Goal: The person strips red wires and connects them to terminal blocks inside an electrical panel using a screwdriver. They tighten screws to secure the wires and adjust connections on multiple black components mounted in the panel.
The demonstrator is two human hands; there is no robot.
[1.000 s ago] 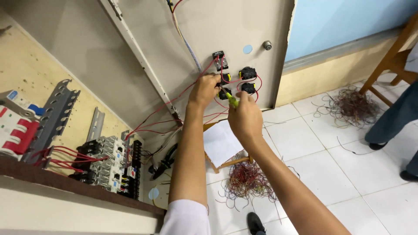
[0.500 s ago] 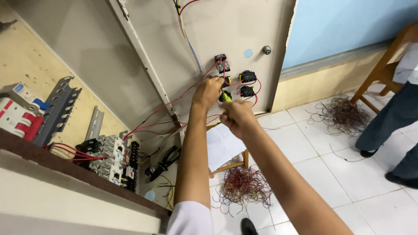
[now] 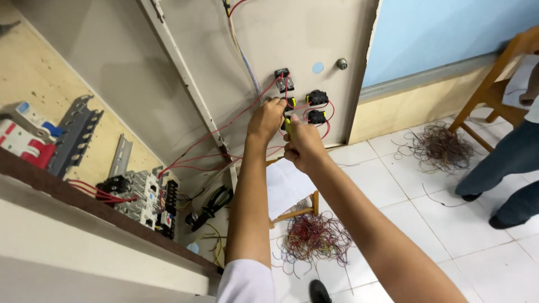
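Note:
My left hand [image 3: 266, 119] reaches up to the open cabinet door [image 3: 292, 50] and pinches a red wire [image 3: 236, 118] beside a small black component [image 3: 282, 79]. My right hand [image 3: 303, 145] is closed around a screwdriver with a yellow-green handle [image 3: 288, 124], its tip pointing toward the same component. Two more black round components [image 3: 316, 106] are mounted on the door just right of my hands, with red wires looping between them.
Circuit breakers [image 3: 25, 134], metal rails [image 3: 76, 134] and wired contactors [image 3: 143, 196] sit in the cabinet at left, with pliers [image 3: 210, 206] below. Wire scrap piles [image 3: 315, 237] [image 3: 441, 146] lie on the tiled floor. A wooden chair [image 3: 494, 84] and another person's legs [image 3: 505, 168] are at right.
My view has shifted, so the door components sit a little lower and right in the frame. Both hands stay at the door wiring with the screwdriver held.

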